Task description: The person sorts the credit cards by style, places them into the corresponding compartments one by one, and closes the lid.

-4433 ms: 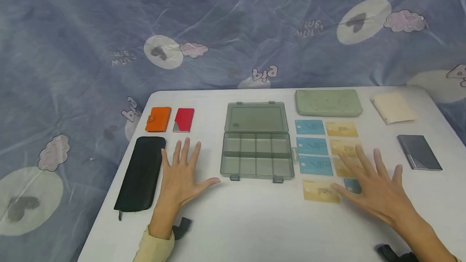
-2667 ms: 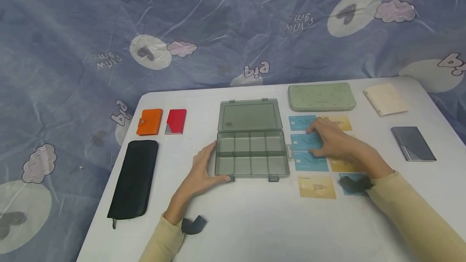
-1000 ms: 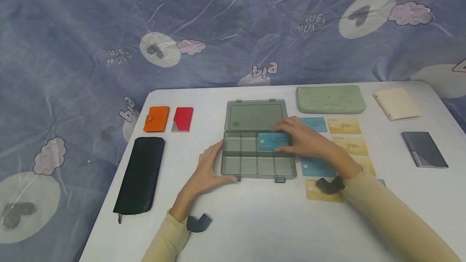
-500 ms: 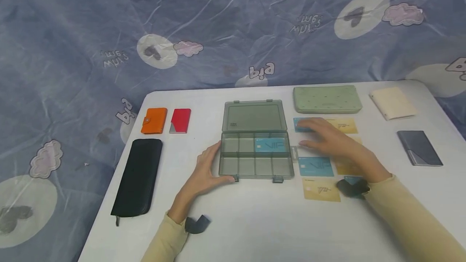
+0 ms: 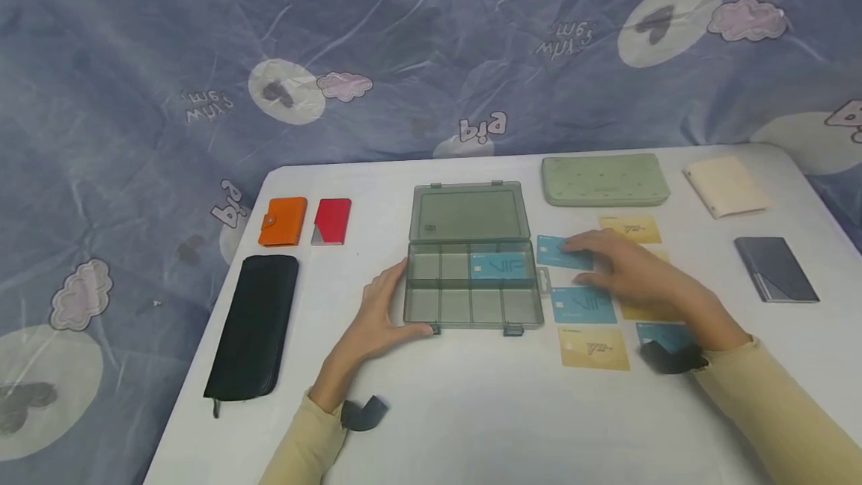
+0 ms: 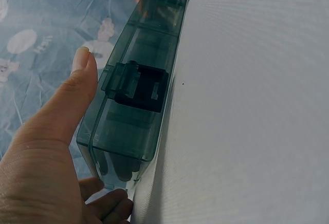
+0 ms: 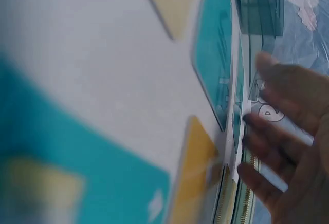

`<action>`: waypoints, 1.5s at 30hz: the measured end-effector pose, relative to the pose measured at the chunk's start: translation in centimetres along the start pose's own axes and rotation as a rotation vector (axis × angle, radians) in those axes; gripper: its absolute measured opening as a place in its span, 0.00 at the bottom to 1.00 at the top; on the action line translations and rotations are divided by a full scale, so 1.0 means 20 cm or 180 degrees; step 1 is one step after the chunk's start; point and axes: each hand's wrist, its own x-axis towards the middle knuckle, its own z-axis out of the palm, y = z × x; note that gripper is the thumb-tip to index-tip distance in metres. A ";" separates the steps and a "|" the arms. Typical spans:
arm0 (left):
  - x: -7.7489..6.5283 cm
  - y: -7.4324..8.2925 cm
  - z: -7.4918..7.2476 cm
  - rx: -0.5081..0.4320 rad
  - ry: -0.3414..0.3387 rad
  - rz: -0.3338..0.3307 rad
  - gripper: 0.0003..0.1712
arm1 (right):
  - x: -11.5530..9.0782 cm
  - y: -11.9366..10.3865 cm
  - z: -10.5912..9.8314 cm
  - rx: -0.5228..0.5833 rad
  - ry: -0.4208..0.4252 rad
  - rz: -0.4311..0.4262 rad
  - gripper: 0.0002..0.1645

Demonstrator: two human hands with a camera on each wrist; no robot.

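Observation:
In the head view, my left hand [image 5: 379, 320] holds the left end of a green see-through divided box [image 5: 454, 305], its thumb by the front latch. The left wrist view shows my thumb [image 6: 79, 85] along the box's front, with curled fingers round its end. The box's lid is raised back, and a blue VIP card [image 5: 498, 266] lies in its back right compartments. My right hand [image 5: 636, 272] reaches over another blue card [image 5: 552, 251] just right of the box. Its fingertips touch that card, with the thumb near its front edge; the fingers look outstretched in the right wrist view.
More blue cards [image 5: 582, 306] and gold cards [image 5: 592, 348] lie around my right hand. Behind them is a green case [image 5: 606, 180]; farther right are a cream holder [image 5: 727, 187] and dark holder [image 5: 776, 269]. Orange [image 5: 283, 221], red [image 5: 331, 221] and black [image 5: 252, 328] wallets lie left.
My right hand put one blue card into the box and let go, then went back right. The rearmost blue card has since slid toward me under its fingers. My left hand moved to the box.

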 end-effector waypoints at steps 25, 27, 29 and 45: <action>0.00 0.00 -0.01 0.0034 0.0028 -0.0015 0.62 | 0.16 0.03 -0.01 -0.0241 0.0065 0.0076 0.32; 0.00 0.01 -0.01 0.0027 0.0024 -0.0029 0.62 | 0.16 0.03 -0.01 -0.0186 0.0023 0.0118 0.34; 0.00 0.01 -0.01 0.0025 0.0022 -0.0030 0.61 | 0.15 0.01 -0.01 -0.0145 -0.0021 0.0182 0.35; 0.00 0.01 0.00 0.0018 0.0024 0.0011 0.62 | 0.11 0.00 -0.01 -0.0306 -0.0083 0.0148 0.37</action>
